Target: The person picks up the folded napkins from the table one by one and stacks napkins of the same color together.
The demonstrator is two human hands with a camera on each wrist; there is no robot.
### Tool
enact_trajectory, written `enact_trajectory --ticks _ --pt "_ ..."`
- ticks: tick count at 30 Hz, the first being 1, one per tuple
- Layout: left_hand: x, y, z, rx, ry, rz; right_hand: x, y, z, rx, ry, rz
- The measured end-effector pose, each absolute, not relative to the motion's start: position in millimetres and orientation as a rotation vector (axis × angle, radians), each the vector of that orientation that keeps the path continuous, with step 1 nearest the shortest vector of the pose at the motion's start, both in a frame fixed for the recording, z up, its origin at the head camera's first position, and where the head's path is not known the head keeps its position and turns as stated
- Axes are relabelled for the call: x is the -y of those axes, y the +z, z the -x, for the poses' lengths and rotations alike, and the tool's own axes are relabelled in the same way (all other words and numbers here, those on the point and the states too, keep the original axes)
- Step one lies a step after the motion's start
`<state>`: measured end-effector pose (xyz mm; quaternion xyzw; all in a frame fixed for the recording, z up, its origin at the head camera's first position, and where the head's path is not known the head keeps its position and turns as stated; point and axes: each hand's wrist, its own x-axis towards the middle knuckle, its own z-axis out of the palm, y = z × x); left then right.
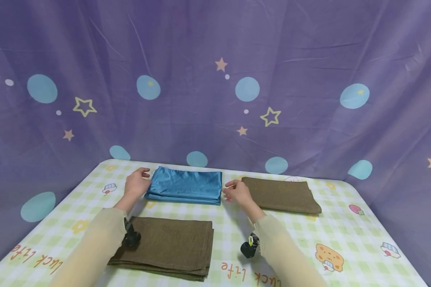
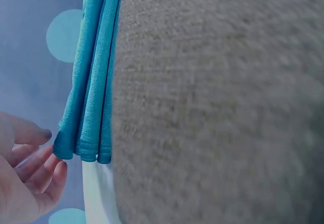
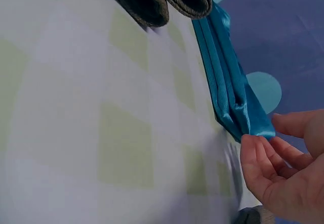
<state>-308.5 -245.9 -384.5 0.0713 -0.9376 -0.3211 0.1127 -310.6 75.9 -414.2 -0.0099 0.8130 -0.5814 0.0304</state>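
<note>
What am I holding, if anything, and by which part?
No clear grip shows: the right hand touches the blue cloth at its right end, but whether it pinches cannot be told; the left hand, fingers relaxed, is by the left end.

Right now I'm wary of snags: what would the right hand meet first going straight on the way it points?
The right hand would likely meet the right end of the folded satiny blue cloth; whether they touch is unclear.

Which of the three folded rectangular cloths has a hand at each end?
The shiny blue folded cloth, between left hand and right hand; the front brown folded cloth and rightmost brown folded cloth are matte.
</note>
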Motion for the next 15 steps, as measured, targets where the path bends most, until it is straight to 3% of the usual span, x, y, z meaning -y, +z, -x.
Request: enact_trajectory --ticks 15 --pt "252 -381 289 2.751 -0.880 0.006 -85 -407 279 -2.427 -1.690 0.190"
